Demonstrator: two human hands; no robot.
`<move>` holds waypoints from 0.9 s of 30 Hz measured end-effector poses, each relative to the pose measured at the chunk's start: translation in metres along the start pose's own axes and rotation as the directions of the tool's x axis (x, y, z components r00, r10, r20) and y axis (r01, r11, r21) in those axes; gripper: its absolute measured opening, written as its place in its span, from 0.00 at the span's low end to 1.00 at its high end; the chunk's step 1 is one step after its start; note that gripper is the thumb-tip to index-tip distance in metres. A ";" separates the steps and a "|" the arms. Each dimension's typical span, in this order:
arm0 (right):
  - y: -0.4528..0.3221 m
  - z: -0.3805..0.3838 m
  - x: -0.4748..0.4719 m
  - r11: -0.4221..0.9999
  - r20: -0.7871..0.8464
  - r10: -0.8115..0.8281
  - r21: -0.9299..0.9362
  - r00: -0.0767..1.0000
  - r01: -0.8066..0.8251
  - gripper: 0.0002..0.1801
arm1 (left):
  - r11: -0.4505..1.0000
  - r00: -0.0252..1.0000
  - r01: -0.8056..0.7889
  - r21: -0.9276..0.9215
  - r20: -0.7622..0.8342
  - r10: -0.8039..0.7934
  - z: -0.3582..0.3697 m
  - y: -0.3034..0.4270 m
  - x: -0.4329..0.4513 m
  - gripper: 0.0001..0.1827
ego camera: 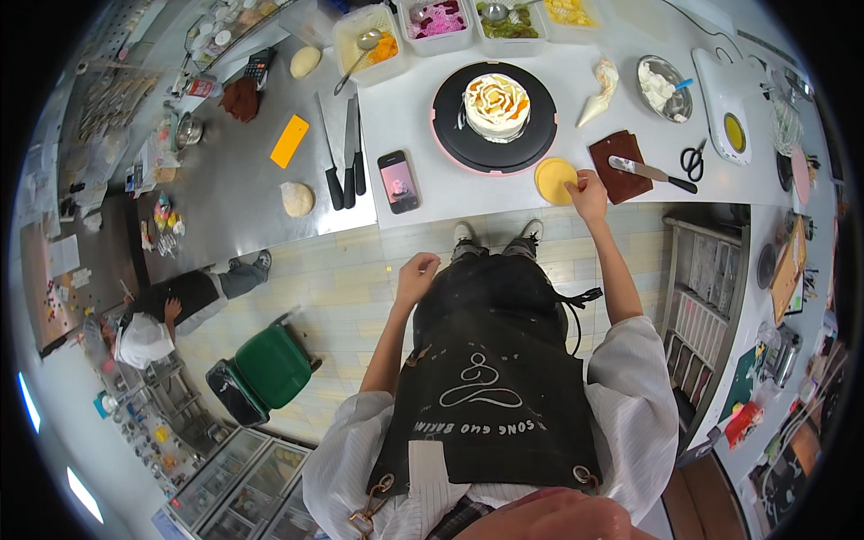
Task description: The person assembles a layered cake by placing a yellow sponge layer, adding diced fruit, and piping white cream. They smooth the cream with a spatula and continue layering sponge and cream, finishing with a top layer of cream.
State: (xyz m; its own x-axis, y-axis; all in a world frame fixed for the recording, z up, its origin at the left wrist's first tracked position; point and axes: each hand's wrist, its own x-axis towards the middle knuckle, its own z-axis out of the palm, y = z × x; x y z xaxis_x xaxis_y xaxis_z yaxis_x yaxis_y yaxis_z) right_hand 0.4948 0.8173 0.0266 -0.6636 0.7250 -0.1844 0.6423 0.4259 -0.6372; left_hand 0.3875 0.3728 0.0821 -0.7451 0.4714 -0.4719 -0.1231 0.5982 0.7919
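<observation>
My right hand [588, 196] has its fingertips on the right edge of a yellow round cake layer [555, 180], pinching it. A second yellow edge shows under that layer at the left, so there seem to be two stacked. My left hand [417, 275] hangs before my apron, holding nothing, its fingers loosely bent. Beyond the rounds, a small cake [498, 106] with piped white cream and orange fruit pieces sits on a black turntable [497, 159]. Right of my right hand, a palette knife [648, 173] lies across a folded brown cloth [613, 145].
Scissors [692, 163], a piping bag [599, 94], a cream bowl [665, 88] and a kitchen scale [725, 108] stand right. Leftward lie a phone [398, 181], long knives [349, 152] and an orange scraper [289, 141]. Fruit tubs [439, 42] line the back. Another person [155, 324] works far left.
</observation>
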 end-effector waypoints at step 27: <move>-0.233 -0.113 0.065 0.714 0.362 -0.222 0.693 0.905 -0.102 0.14 | 0.899 0.895 -0.413 -0.147 -0.246 0.371 0.002 0.291 0.150 0.10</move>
State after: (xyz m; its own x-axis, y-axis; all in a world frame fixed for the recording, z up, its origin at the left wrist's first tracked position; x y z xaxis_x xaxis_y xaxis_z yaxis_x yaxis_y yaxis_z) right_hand 0.3453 0.8262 0.2483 -0.8821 0.3661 -0.2965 0.2607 -0.1450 -0.9545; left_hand 0.2413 0.6184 0.2412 -0.8744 0.4841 -0.0334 0.1005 0.2481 0.9635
